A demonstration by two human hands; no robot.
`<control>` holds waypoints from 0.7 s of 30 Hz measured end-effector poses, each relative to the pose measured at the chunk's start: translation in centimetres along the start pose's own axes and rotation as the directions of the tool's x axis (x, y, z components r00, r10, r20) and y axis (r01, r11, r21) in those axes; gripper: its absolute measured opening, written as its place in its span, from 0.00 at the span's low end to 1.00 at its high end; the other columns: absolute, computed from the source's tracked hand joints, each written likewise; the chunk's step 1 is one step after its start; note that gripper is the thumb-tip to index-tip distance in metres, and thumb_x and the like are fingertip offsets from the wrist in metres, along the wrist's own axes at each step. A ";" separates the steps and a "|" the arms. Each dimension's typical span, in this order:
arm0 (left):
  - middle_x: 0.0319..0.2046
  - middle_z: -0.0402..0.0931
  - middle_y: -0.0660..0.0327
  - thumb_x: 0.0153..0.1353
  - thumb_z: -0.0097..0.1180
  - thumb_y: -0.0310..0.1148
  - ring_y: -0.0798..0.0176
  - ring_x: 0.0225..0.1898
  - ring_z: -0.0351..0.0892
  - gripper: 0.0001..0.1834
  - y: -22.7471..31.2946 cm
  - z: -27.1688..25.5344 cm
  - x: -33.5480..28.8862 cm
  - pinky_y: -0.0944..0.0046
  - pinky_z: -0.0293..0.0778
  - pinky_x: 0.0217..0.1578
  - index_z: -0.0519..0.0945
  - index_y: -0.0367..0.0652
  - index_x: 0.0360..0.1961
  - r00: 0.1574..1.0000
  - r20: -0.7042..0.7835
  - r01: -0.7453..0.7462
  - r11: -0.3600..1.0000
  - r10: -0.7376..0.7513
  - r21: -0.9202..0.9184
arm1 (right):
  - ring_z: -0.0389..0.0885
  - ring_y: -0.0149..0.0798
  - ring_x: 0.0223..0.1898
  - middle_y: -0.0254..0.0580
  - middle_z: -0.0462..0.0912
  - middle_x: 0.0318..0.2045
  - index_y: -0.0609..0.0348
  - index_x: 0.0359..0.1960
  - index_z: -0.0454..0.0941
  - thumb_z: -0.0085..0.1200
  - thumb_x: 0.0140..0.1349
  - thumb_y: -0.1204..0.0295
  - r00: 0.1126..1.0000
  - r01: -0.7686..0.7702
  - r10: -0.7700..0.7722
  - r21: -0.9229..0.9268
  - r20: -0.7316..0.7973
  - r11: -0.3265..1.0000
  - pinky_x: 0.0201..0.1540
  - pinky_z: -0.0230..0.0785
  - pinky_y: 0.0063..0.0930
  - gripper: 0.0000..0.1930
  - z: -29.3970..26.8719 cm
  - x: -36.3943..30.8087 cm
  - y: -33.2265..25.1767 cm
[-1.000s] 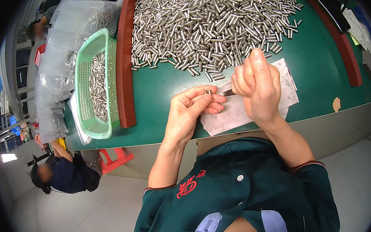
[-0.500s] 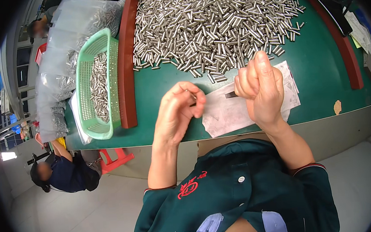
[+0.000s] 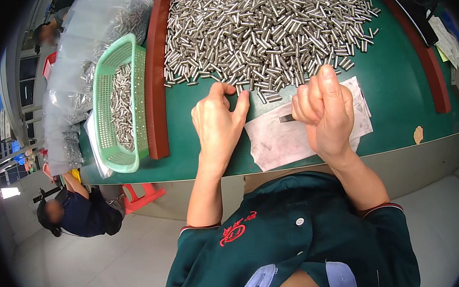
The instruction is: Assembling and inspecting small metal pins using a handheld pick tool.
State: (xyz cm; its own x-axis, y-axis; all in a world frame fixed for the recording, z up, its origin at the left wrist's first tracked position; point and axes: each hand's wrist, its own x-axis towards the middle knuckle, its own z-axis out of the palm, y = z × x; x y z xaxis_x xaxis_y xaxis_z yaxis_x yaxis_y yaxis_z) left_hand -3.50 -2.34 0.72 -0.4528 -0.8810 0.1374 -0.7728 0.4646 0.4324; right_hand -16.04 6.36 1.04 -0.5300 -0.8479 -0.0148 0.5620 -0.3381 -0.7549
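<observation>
A broad heap of short, shiny metal pins [image 3: 264, 30] lies across the green tabletop. At its near edge is my left hand [image 3: 217, 120], back upward, with thumb and forefinger apart around a loose pin; whether they touch it I cannot tell. My right hand [image 3: 328, 111] is closed in a fist, thumb on top, above a smudged whitish cloth [image 3: 275, 145]. From this fist a dark, flat-tipped metal tool [image 3: 287, 118] sticks out to the left; the rest of it is hidden by the fingers.
A green plastic basket [image 3: 141, 104] partly filled with pins stands left of a red-brown rail [image 3: 155, 90]. Another rail [image 3: 422, 53] borders the right. Clear bags of pins [image 3: 76, 74] line the far left. A person [image 3: 87, 214] sits beyond, near a red stool [image 3: 145, 197].
My left hand has moved forward to the edge of the heap and turned back upward, its curled fingers now spread apart. My right hand stays nearly in place.
</observation>
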 end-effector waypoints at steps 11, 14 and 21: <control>0.08 0.65 0.58 0.43 0.55 0.27 0.56 0.11 0.67 0.05 -0.7 0.4 0.1 0.60 0.62 0.14 0.72 0.39 0.18 0.971 -0.058 -0.209 0.945 0.230 0.252 | 0.41 0.23 0.09 0.27 0.48 0.06 0.52 0.09 0.50 0.28 0.65 0.63 1.000 0.007 -0.007 -0.003 0.005 1.000 0.12 0.37 0.19 0.23 0.1 -0.1 -0.1; 0.05 0.61 0.62 0.43 0.56 0.27 0.61 0.07 0.62 0.04 -1.1 0.4 0.2 0.62 0.57 0.12 0.74 0.40 0.19 0.955 -0.059 -0.269 0.931 0.292 0.246 | 0.41 0.23 0.09 0.27 0.49 0.06 0.52 0.09 0.50 0.28 0.65 0.63 1.000 0.007 -0.007 0.005 0.006 1.000 0.12 0.37 0.19 0.23 0.1 -0.1 0.0; 0.08 0.55 0.68 0.45 0.58 0.21 0.76 0.10 0.52 0.06 -1.8 -0.1 -0.8 0.74 0.51 0.12 0.75 0.36 0.26 0.979 -0.029 -0.199 0.918 0.202 -0.343 | 0.42 0.22 0.09 0.27 0.49 0.06 0.52 0.10 0.50 0.28 0.65 0.64 0.999 0.019 -0.020 0.024 0.028 1.000 0.12 0.37 0.19 0.22 -0.1 -0.1 0.1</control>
State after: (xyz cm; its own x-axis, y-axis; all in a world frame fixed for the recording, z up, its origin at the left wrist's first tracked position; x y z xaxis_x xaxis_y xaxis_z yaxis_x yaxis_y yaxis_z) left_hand -1.73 -2.51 -0.02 -0.5864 -0.7714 0.2472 -0.4664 0.5710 0.6756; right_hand -16.00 6.47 0.83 -0.5231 -0.8521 0.0183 0.5671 -0.3640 -0.7388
